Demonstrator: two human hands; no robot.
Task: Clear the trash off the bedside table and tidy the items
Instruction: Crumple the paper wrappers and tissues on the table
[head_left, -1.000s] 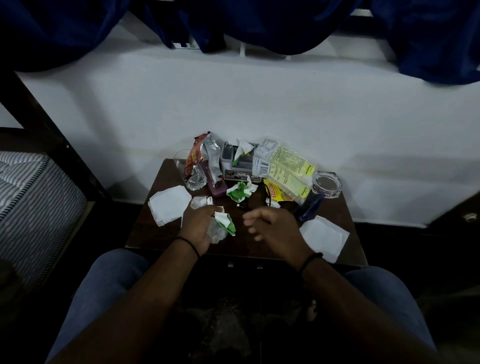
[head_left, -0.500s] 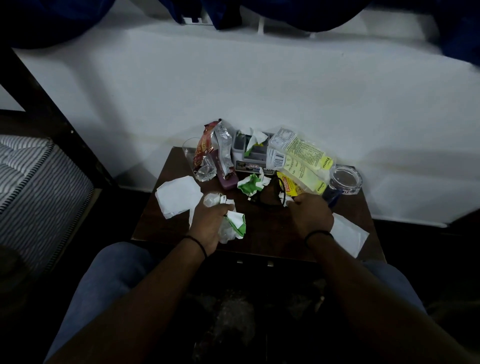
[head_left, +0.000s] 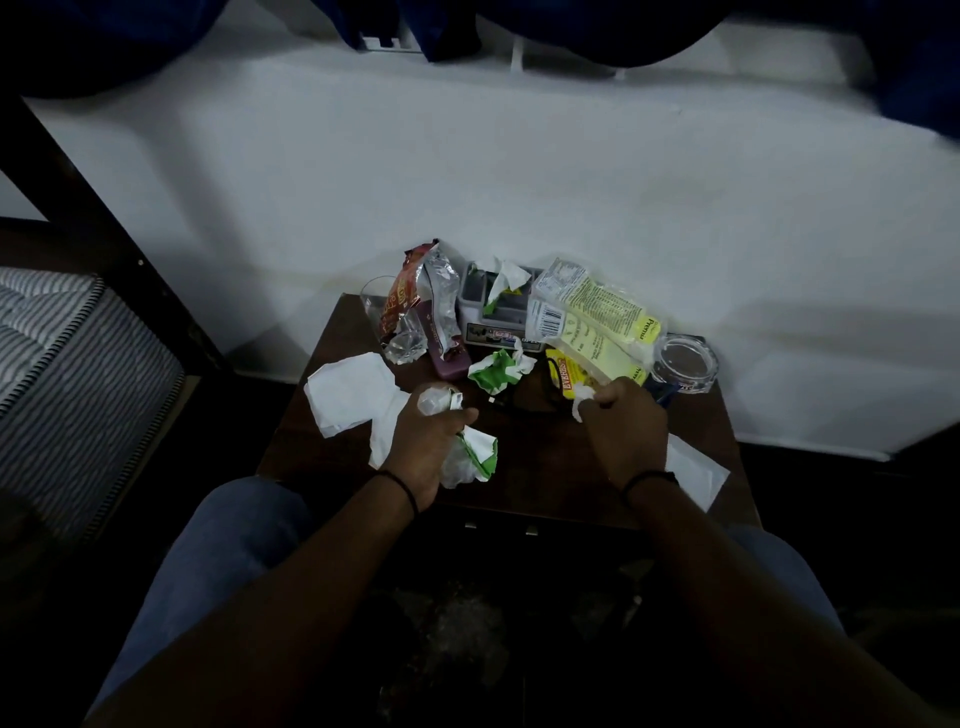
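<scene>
now gathering scraps with both hands

still early in the clearing, we judge. largest first: our bedside table (head_left: 540, 467) fills the middle of the frame, its back half crowded. at the upper right of the pile lies the yellow-green packet (head_left: 597, 317), with the glass ashtray (head_left: 684, 362) just beside it to the right. a foil snack wrapper (head_left: 415, 306) stands at the upper left of the pile, and a white napkin (head_left: 348, 389) lies flat on the left of the table. another white sheet (head_left: 696, 470) pokes out lower right.

our left hand (head_left: 423, 452) grips a bundle of crumpled wrappers (head_left: 470, 457), fingers curled round it, as it did a second ago. what changed: our right hand (head_left: 626, 431), loose and empty over the table centre a second ago, has reached right and now pinches a small white scrap (head_left: 583, 402) beside the yellow pack (head_left: 569, 376). so one more bit of trash is in hand; a green-and-white crumple (head_left: 496, 370) at centre waits.
</scene>
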